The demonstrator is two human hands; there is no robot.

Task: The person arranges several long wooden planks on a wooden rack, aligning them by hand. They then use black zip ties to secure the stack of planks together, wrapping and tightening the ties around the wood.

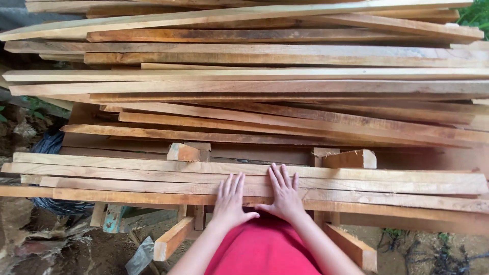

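Presently: both our hands lie flat on the nearest planks (153, 175) of the wood pile.

Left hand (230, 199) and right hand (285, 193) rest palm-down, fingers spread apart and gripping nothing, thumbs almost meeting. Beyond our fingertips sit two short wood blocks (350, 159), then longer stacked boards (265, 76). Below the wrists, a red garment (262, 249).

Single head view, looking steeply down, close over plank stack (254, 173)
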